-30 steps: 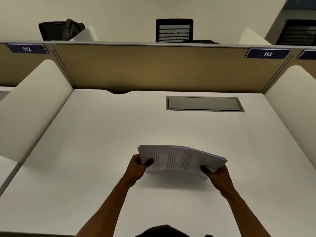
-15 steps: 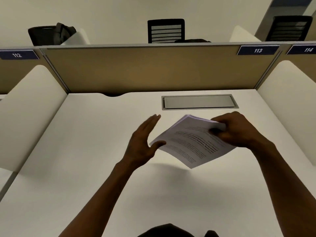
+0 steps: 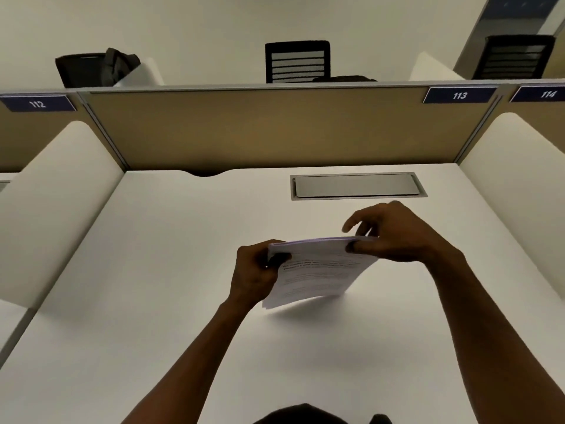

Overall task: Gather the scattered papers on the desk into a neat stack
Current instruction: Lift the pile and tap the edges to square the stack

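A stack of printed white papers (image 3: 315, 272) stands nearly upright on its lower edge over the middle of the white desk (image 3: 159, 270). My left hand (image 3: 253, 275) grips the stack's left side, thumb on the front sheet. My right hand (image 3: 394, 232) pinches the top right corner between thumb and fingers, with the index finger raised free above the top edge. The printed face tilts toward me. Whether the bottom edge touches the desk I cannot tell.
A grey cable flap (image 3: 357, 186) is set into the desk just behind the hands. A tan partition (image 3: 244, 130) closes the back, and white curved dividers (image 3: 58, 191) stand at both sides. Black chairs (image 3: 297, 61) show beyond the partition.
The stack was held flat by both ends, then turned in my right hand while my left hand let go. Now it stands on edge and my left hand grips it again.
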